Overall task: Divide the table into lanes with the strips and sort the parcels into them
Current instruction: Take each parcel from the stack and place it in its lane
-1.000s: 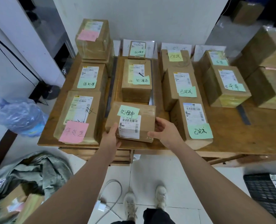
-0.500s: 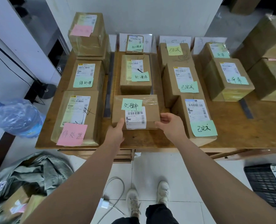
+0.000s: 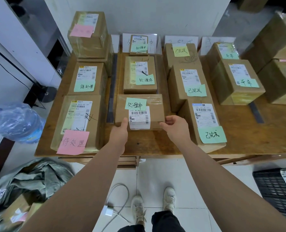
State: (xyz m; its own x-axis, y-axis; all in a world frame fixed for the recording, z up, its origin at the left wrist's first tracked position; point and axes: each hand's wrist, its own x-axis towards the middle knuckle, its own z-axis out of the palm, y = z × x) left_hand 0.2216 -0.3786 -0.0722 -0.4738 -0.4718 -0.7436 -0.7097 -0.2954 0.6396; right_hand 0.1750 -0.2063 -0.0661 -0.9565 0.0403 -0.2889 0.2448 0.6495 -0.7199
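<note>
Cardboard parcel (image 3: 155, 113) lies flat on the table (image 3: 155, 144). A strip (image 3: 111, 97) runs just left of it. Left hand (image 3: 119, 133) and right hand (image 3: 176, 127) pinch its 2 near corners.

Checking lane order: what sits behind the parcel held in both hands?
Behind the held parcel lies a second parcel with a green note, then a small parcel before a white sign. The sign's writing is mostly covered by it.
</note>
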